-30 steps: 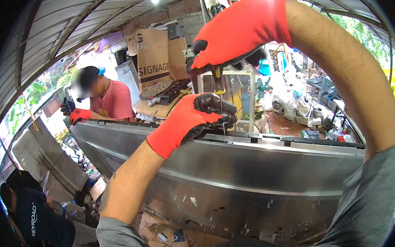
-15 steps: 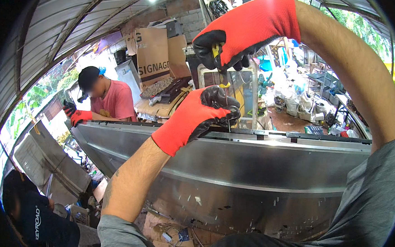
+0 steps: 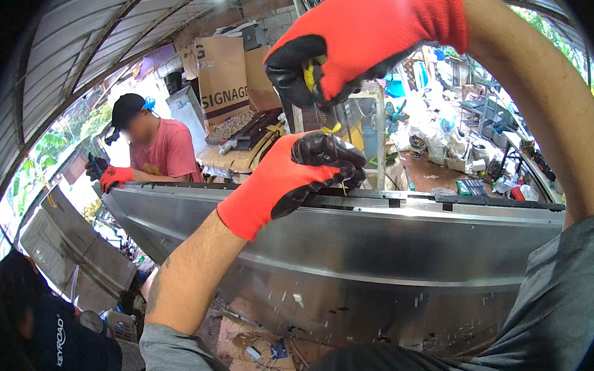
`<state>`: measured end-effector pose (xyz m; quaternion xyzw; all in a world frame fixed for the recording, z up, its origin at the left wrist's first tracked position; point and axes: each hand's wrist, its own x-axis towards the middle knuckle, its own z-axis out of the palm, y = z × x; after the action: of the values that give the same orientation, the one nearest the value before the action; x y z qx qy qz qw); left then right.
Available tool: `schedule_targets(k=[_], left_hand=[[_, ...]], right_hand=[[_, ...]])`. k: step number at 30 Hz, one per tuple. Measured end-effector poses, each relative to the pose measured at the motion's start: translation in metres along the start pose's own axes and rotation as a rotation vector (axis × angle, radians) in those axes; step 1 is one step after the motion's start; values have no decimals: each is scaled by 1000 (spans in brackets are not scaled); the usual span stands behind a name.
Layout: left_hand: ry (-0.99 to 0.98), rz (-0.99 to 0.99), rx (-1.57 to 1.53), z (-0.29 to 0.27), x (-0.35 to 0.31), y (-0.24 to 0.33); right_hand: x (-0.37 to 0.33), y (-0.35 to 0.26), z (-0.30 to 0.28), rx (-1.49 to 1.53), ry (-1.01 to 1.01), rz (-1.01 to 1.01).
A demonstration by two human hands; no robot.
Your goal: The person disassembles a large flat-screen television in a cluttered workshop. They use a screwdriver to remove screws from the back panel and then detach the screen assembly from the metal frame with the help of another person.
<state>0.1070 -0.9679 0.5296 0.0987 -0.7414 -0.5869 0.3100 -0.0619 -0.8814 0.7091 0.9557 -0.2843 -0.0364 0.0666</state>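
Your right hand [image 3: 369, 35], in a red-and-black glove, is closed around a yellow-handled screwdriver [image 3: 319, 96] held upright above the top edge of the long silver sheet-metal panel [image 3: 396, 247]. Your left hand [image 3: 296, 172], gloved alike, pinches shut at the screwdriver's tip, resting on that edge. A red-shirted person [image 3: 162, 149] holds the panel's far end.

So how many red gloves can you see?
3. The left hand wears one at the metal panel's top edge, the right hand one above it, and the person in pink has one far left. More may be hidden.
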Motion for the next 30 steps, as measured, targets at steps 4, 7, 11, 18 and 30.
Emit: schedule_targets(k=[4, 7, 11, 18, 30], left_hand=[[49, 13, 167, -5, 6, -4], [79, 2, 253, -8, 8, -7], [70, 65, 75, 1, 4, -1], [64, 70, -145, -4, 3, -8], [41, 122, 0, -6, 1, -5]], right_hand=[[-4, -37, -22, -272, -156, 346], [-17, -33, -15, -307, -58, 174], [5, 10, -3, 100, -87, 13], [-10, -27, -13, 75, -57, 459], [9, -53, -9, 117, 13, 423]])
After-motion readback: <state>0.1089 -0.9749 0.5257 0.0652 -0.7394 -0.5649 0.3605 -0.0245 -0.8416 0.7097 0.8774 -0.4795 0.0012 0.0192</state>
